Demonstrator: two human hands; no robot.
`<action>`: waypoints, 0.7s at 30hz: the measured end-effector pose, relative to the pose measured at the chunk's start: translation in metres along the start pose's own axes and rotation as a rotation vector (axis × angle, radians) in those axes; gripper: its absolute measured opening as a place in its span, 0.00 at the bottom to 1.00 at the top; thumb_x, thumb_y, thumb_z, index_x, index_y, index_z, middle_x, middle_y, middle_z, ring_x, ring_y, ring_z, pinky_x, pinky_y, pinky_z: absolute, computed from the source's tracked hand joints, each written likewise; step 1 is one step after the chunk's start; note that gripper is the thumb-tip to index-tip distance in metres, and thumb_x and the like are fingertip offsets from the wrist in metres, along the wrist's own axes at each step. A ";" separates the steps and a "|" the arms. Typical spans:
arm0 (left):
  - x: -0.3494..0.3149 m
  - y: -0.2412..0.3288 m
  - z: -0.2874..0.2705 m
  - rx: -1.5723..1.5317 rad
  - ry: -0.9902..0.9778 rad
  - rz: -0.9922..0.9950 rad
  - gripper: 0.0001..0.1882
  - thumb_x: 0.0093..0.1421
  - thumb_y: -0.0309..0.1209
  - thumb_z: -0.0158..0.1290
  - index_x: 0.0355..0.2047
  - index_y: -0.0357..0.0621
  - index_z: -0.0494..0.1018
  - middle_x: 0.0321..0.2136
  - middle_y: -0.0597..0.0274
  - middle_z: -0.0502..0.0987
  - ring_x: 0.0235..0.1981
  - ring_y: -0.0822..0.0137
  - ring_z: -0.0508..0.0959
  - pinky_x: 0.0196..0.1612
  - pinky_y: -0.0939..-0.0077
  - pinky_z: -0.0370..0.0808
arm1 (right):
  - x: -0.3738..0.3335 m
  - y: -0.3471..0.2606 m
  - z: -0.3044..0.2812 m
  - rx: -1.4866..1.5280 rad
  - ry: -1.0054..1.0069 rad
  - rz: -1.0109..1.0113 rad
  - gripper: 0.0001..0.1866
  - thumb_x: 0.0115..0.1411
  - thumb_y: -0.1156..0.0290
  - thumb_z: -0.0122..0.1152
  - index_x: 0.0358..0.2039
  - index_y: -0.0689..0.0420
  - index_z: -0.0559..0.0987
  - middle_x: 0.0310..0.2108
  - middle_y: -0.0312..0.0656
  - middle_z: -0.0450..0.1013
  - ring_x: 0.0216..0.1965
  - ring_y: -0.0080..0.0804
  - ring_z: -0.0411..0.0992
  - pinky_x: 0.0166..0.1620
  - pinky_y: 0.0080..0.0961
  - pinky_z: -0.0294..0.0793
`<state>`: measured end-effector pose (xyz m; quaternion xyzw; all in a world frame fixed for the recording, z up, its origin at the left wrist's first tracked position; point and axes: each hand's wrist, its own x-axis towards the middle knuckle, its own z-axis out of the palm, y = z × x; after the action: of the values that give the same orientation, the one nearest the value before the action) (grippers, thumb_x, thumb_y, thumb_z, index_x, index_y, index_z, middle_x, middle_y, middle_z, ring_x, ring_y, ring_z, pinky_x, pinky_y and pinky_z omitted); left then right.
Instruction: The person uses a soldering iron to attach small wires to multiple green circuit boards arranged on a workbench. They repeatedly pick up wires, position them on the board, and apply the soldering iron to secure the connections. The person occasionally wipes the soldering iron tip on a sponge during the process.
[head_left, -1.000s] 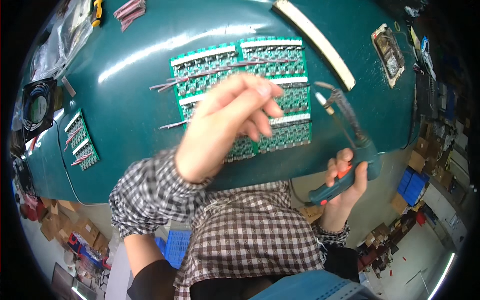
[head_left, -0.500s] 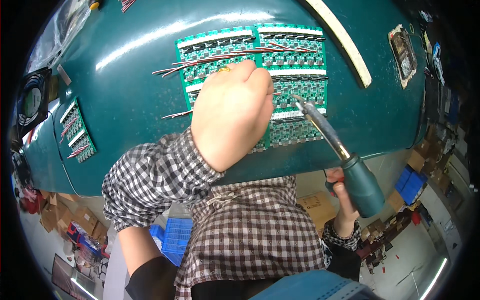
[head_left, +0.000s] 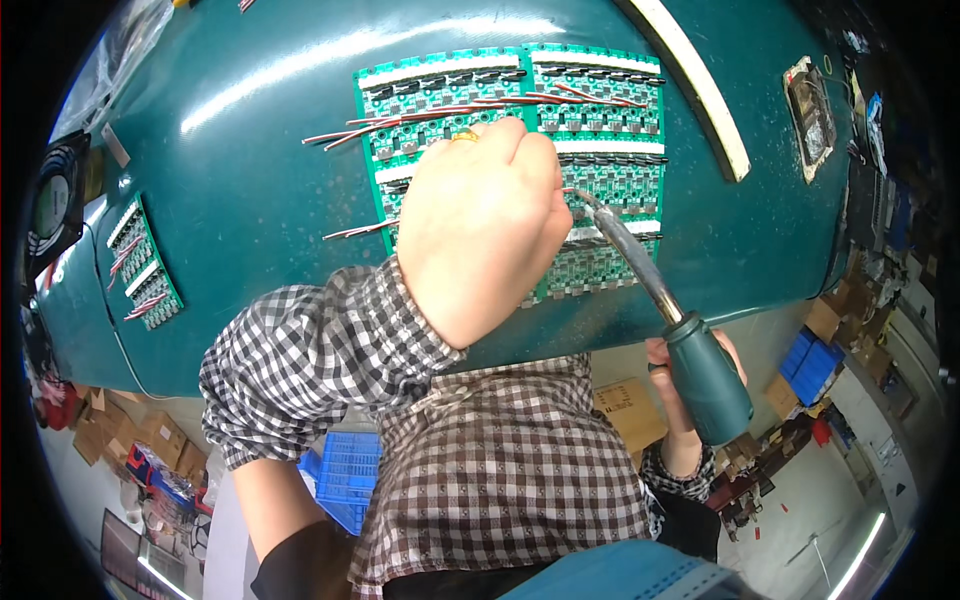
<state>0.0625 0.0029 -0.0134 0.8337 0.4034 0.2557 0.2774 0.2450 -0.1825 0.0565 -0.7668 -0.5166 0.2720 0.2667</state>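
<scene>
Two joined panels of green circuit boards (head_left: 612, 118) lie on the table, with rows of small parts and white strips. My left hand (head_left: 485, 225) rests over the left panel, fingers pinched together at a thin red wire, mostly hidden by the hand. In my right hand (head_left: 681, 412) is a soldering iron (head_left: 708, 375) with a dark green handle. Its bent tip reaches up to the left hand's fingertips, just above the boards. Red, black and white wires (head_left: 440, 114) lie across the upper rows, and another wire bundle (head_left: 360, 230) sticks out at the left edge.
A smaller board panel (head_left: 143, 262) with wires lies on the green table (head_left: 260, 190) at left, near a black fan (head_left: 58, 205). A long pale curved strip (head_left: 695, 95) and a worn flat block (head_left: 808, 118) lie at right. Blue crates (head_left: 348, 480) stand below.
The soldering iron has moved left and its tip now meets my left fingertips. My left hand has shifted slightly right across the boards.
</scene>
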 end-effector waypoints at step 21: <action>0.002 0.000 -0.009 -0.082 -0.074 -0.016 0.08 0.45 0.21 0.57 0.24 0.43 0.69 0.22 0.62 0.70 0.25 0.62 0.73 0.29 0.68 0.69 | -0.003 -0.003 -0.002 0.054 0.008 0.045 0.20 0.46 0.64 0.75 0.36 0.62 0.79 0.31 0.41 0.77 0.33 0.37 0.75 0.38 0.30 0.76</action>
<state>0.0574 0.0068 -0.0069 0.8272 0.3885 0.2391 0.3281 0.2434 -0.1843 0.0605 -0.7717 -0.4907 0.2888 0.2834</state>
